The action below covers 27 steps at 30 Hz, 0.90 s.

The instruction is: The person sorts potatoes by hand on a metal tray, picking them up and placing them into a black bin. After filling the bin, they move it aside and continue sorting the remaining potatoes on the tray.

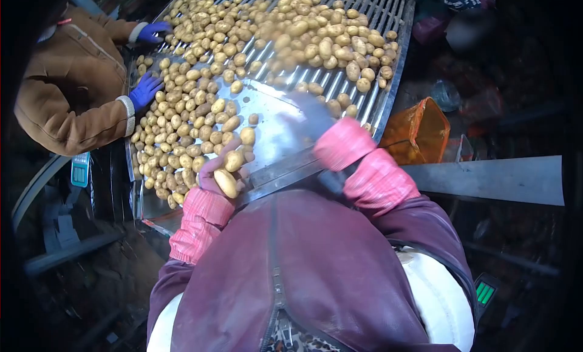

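Many potatoes lie on a metal sorting table with rollers at its upper part. My left hand, in a purple glove below a pink sleeve cover, is at the near edge of the pile, with a potato at its palm and fingers. My right hand is smeared by motion over the metal plate, below the rollers. Its fingers cannot be made out, nor whether it holds anything. Some potatoes beside it are blurred too.
At the left a co-worker in a brown jacket has two purple-gloved hands at the potatoes. An orange crate stands right of the table. A flat metal bar extends to the right.
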Each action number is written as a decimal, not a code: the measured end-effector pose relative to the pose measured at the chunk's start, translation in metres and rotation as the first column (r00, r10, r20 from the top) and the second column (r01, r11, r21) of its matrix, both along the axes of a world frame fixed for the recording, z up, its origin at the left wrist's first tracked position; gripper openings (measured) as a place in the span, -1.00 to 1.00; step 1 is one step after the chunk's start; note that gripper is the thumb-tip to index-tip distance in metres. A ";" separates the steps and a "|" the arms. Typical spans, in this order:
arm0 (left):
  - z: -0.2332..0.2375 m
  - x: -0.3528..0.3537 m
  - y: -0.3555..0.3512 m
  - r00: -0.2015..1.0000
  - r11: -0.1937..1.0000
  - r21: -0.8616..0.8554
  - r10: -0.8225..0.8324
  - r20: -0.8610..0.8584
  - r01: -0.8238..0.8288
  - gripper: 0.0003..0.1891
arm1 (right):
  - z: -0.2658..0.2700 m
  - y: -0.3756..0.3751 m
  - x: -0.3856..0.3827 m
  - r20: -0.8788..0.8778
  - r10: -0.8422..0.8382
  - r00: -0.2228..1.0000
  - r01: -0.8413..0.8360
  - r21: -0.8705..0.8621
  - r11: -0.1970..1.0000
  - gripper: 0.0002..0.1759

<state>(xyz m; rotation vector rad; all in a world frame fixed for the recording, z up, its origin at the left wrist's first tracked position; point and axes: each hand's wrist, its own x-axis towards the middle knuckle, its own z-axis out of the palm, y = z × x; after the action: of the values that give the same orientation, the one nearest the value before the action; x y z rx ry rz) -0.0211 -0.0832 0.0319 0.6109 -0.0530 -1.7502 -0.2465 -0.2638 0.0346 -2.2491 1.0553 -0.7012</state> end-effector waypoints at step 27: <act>-0.020 0.010 -0.036 0.998 0.990 0.122 -0.066 0.012 0.064 -0.25 | -0.013 -0.026 -0.058 -0.450 -0.030 0.892 0.024 -0.018 1.000 -0.59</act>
<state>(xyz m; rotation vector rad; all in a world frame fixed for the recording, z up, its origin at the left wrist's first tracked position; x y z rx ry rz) -0.0115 -0.1192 0.0123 0.7188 0.0228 -1.8216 -0.3046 -0.2894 0.0218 -2.4758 1.2965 -0.1881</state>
